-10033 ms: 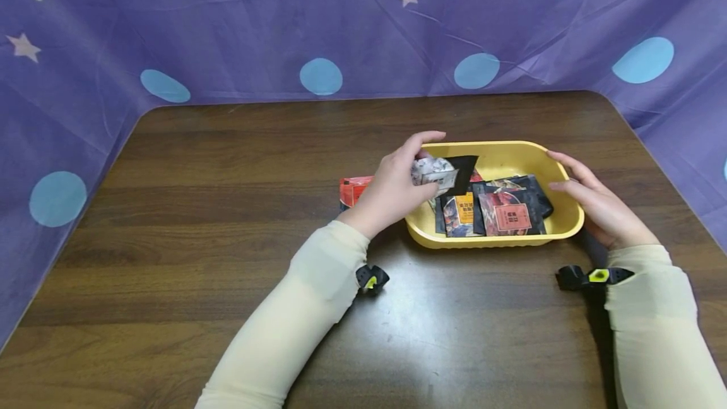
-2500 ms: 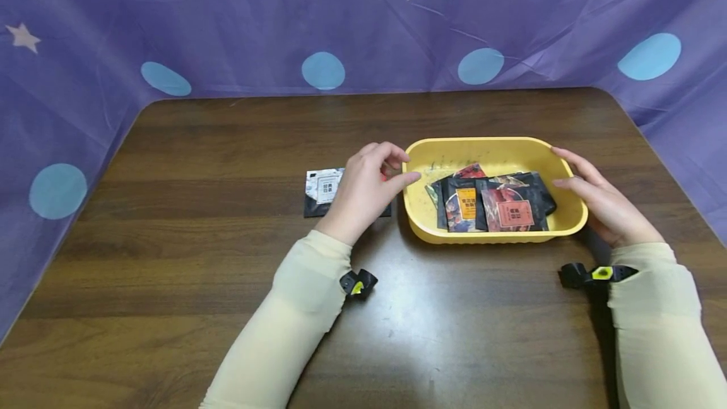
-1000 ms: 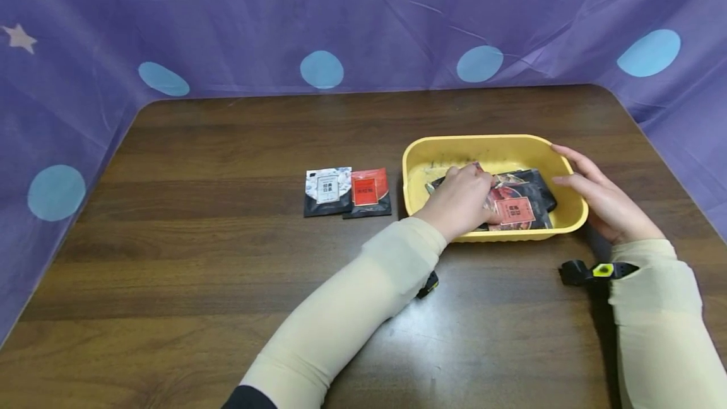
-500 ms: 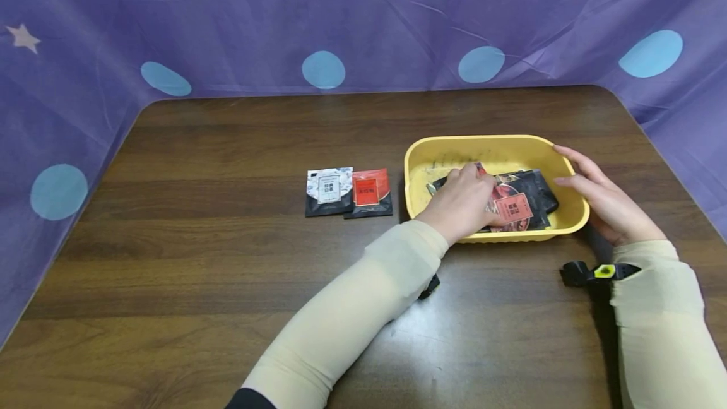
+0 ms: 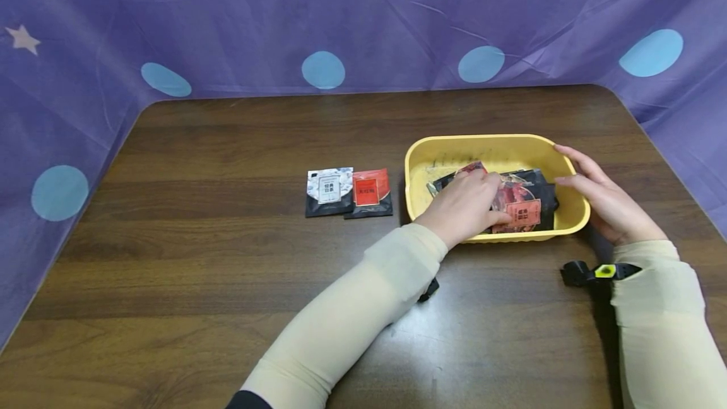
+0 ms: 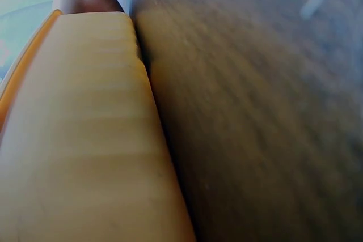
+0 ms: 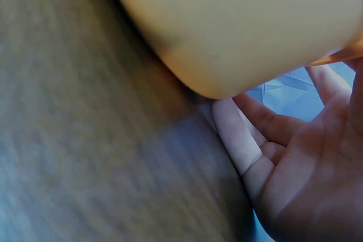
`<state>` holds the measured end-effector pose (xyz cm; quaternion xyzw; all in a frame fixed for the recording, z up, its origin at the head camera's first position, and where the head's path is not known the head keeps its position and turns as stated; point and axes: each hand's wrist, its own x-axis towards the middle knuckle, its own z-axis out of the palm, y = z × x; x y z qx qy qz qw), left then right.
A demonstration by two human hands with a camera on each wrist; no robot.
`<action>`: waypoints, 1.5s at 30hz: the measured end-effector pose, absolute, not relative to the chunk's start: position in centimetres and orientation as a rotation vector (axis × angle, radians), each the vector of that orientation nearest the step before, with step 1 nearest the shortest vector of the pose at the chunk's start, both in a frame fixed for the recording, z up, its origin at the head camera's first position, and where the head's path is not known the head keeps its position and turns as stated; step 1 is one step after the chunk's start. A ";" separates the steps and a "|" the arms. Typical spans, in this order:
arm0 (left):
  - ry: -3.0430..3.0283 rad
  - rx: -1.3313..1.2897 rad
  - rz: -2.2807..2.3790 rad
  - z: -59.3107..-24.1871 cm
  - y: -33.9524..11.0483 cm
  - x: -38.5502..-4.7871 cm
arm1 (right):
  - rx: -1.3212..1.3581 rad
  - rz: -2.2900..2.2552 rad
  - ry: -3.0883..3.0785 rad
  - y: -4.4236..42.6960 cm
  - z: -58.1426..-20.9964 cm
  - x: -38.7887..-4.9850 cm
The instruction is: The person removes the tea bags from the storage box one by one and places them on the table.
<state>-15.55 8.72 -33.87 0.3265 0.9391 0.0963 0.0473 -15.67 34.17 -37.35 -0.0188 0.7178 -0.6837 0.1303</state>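
A yellow plastic basket (image 5: 488,139) holds several flat black sachets with coloured labels. Inside it is my left hand (image 5: 462,204), its thumb lying on a sachet with a salmon-red label (image 5: 524,212). The other fingertips are hidden behind the hand, so I cannot tell what they hold. At the right end of the basket, my right hand (image 5: 610,204) grips the rim with the thumb over the edge. In the right wrist view, its fingers (image 7: 232,134) touch the outer wall. On the table lie a white-and-black sachet (image 5: 329,191) and a red-and-black sachet (image 5: 369,192), edges overlapping.
The brown wooden table (image 5: 216,270) carries the basket right of its middle. A purple cloth (image 5: 244,24) with stars and blue dots hangs behind and at the sides. Only the basket's ribbed outer wall (image 6: 85,134) fills the left wrist view's near part.
My left hand went from beside the loose sachets into the basket. The salmon-labelled sachet has shifted right and straightened. Earlier, the white-and-black sachet came out onto the table. My right hand stayed put.
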 end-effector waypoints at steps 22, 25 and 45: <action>2.778 1.279 0.473 -33.6 8.5 -16.0 | -0.065 -2.024 2.063 34.2 -37.2 -15.5; 2.771 1.299 0.486 -33.6 8.4 -16.0 | -0.061 -2.024 2.057 34.3 -37.3 -15.5; 2.666 1.111 1.107 -33.4 7.4 -15.7 | -0.085 -2.071 1.968 34.4 -37.3 -15.5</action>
